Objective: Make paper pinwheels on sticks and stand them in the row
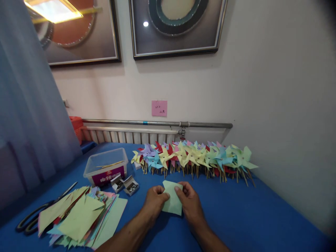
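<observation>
A pale green paper square [172, 198] is held just above the blue surface [236, 213], turned like a diamond: one corner points away toward the wall, the opposite corner back toward the person, so its long diagonal runs roughly near to far, tipped slightly to the right at the bottom. The sheet sits between the two hands, near the front middle of the surface. The left hand [154, 203] pinches its upper left edge, thumb on top and fingers curled closed beneath; the right hand [191, 203] grips the upper right edge the same way, thumb pressed on the paper. The sheet looks flat, plain and unmarked, its upper corner slightly lifted.

To the left lies a loose pile of coloured paper sheets [81, 217], with black-handled scissors [36, 215] beside it. Behind the pile stand a clear plastic box [106, 169] and two small open boxes of pins [124, 184]. A long row of finished paper pinwheels [194, 157] on wooden sticks lies along the wall beyond the hands.
</observation>
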{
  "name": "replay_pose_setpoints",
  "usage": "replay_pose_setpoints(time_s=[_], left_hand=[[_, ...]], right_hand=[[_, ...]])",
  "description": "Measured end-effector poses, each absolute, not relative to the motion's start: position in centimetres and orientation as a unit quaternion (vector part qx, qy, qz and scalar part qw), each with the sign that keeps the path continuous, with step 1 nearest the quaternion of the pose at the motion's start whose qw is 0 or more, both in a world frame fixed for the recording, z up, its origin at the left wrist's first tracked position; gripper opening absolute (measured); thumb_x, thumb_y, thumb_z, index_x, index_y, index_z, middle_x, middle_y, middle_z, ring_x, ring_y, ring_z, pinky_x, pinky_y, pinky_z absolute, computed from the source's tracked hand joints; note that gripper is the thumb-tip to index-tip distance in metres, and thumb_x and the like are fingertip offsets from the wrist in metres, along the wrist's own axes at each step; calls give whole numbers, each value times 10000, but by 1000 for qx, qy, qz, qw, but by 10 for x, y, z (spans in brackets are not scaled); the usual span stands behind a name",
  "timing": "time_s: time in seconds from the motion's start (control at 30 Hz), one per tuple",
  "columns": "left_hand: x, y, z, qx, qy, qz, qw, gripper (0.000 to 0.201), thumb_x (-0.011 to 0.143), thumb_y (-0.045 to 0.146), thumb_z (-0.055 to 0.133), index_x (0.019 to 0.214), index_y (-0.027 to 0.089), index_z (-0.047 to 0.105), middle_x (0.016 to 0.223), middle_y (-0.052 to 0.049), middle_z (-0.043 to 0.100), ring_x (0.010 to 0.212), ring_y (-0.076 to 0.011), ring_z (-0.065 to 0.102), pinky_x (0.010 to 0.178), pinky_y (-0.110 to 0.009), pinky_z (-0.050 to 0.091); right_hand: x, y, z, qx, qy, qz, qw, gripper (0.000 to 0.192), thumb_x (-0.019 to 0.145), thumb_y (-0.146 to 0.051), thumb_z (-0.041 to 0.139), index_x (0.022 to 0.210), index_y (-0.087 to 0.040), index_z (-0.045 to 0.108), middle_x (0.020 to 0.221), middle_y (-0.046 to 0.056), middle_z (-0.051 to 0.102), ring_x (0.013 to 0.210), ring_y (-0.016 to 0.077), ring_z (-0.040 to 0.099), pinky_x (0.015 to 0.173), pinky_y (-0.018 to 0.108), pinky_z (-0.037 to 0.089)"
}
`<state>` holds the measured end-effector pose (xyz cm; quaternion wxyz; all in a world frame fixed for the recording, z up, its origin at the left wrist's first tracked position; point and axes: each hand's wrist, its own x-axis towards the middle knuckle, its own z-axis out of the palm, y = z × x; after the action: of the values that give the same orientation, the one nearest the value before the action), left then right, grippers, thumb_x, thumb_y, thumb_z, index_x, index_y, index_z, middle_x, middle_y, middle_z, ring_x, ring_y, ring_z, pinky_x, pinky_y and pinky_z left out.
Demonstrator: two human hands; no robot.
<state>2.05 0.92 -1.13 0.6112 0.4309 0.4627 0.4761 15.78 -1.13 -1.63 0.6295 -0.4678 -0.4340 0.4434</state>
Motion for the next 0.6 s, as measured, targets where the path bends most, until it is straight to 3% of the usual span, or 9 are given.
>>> replay_pose_setpoints(time_s=[0.13,0.3,0.4,0.5,0.6], left_hand=[[22,9,-12,434,460,474,613,282,513,250,776,536,202,499,449,37,544,395,-94,434,453,-237,323],[21,7,-7,424,465,467,622,285,524,262,800,559,190,526,469,27,559,405,-97,446,456,-240,338],[19,5,-5,428,465,469,617,334,530,280,826,556,194,505,456,45,525,405,-85,422,451,-230,308],[18,6,-7,438,467,469,608,309,550,276,810,566,192,513,467,42,534,419,-88,431,459,-230,308],[20,8,-11,442,473,466,603,269,565,260,786,574,191,525,485,33,553,426,-95,445,469,-236,321]], right_hand=[[159,-14,-11,-505,-481,356,622,354,743,-551,739,747,-251,551,645,-32,591,581,173,541,534,277,454],[158,-23,-3,-499,-587,256,583,174,834,-384,652,773,-247,562,945,36,705,912,226,657,842,334,506],[158,-29,2,-488,-639,230,548,146,864,-364,644,797,-243,597,1002,46,700,990,236,649,905,337,477],[159,-33,7,-476,-661,241,529,223,953,-431,547,865,-243,629,963,41,692,941,226,640,868,320,471],[161,-30,6,-494,-637,274,525,352,995,-507,448,858,-238,628,811,21,655,773,207,601,723,300,465]])
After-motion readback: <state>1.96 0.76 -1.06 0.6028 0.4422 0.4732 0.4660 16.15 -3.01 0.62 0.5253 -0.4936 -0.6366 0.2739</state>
